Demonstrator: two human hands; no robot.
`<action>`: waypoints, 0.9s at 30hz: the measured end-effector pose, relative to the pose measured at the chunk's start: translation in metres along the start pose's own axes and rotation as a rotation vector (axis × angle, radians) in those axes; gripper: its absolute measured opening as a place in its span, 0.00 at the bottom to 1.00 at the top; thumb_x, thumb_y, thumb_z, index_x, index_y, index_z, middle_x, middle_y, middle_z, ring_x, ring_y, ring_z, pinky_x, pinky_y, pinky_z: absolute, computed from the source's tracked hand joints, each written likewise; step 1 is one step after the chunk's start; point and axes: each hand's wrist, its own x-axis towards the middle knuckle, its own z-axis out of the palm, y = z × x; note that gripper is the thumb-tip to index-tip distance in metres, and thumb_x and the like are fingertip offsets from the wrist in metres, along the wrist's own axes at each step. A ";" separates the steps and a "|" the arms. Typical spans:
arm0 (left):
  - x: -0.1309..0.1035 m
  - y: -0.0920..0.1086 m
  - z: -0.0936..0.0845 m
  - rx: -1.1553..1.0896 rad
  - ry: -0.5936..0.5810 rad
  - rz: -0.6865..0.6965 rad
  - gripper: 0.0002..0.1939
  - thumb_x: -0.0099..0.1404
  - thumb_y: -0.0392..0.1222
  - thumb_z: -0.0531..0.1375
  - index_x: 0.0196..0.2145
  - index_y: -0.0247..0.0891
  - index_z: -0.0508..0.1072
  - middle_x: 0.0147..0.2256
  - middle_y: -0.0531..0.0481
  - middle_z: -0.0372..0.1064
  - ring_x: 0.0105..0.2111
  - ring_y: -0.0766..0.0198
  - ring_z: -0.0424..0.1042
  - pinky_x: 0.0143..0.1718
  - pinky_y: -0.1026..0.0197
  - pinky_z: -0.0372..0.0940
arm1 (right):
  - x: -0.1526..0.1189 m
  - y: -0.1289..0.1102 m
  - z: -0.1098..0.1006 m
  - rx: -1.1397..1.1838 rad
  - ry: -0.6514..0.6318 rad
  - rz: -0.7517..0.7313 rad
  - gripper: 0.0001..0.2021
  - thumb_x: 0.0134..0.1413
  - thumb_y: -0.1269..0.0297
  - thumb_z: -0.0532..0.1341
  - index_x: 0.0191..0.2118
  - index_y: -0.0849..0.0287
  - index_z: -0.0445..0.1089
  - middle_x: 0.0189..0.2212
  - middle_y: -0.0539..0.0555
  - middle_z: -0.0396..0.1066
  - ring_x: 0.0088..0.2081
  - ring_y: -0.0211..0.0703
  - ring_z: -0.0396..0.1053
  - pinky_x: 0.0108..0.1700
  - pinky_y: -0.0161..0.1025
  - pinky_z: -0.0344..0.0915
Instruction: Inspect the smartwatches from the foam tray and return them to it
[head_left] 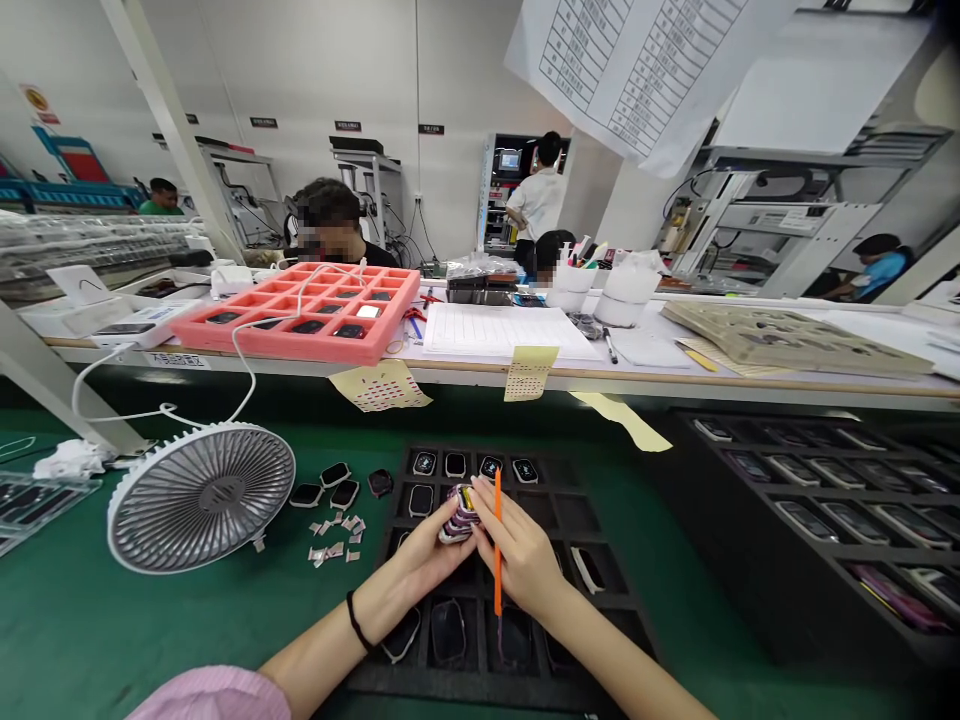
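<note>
My left hand [431, 548] holds a small stack of watch-like pieces [459, 515], purple and silver at the edges, above a black foam tray [551, 512]. An orange stick [498, 560] sits in my right hand [517, 548], whose fingertips also touch the top of the stack near a yellow spot. Square watch faces lie in several compartments of the tray, some in the back row [454, 464] and larger dark ones at the front [448, 632]. My fingers hide the middle of the tray.
A white round fan [217, 490] stands left, beside loose watches [335, 475] and small foil bits [334, 540]. The shelf holds a pink foam tray [315, 342] and papers [510, 330]. Another black tray [742, 560] is at right. People sit or stand beyond.
</note>
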 end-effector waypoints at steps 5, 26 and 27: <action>-0.001 0.009 0.000 0.198 -0.042 0.037 0.05 0.59 0.29 0.61 0.35 0.31 0.74 0.37 0.45 0.74 0.37 0.63 0.74 0.45 0.61 0.67 | -0.005 -0.001 0.002 0.119 -0.039 0.111 0.31 0.58 0.75 0.55 0.64 0.50 0.48 0.59 0.55 0.59 0.60 0.53 0.57 0.57 0.53 0.64; -0.046 0.024 0.004 1.101 -0.224 0.713 0.32 0.47 0.18 0.57 0.48 0.42 0.72 0.45 0.44 0.69 0.54 0.49 0.59 0.61 0.57 0.44 | 0.004 -0.002 0.070 0.828 -0.121 0.764 0.23 0.50 0.63 0.62 0.53 0.54 0.65 0.51 0.58 0.69 0.56 0.54 0.63 0.52 0.50 0.65; -0.052 0.030 0.004 1.138 -0.243 0.708 0.32 0.47 0.19 0.60 0.49 0.42 0.71 0.47 0.44 0.68 0.54 0.49 0.59 0.60 0.57 0.45 | 0.006 -0.003 0.069 0.865 -0.118 0.803 0.21 0.51 0.62 0.62 0.52 0.54 0.66 0.50 0.58 0.69 0.55 0.54 0.64 0.51 0.49 0.66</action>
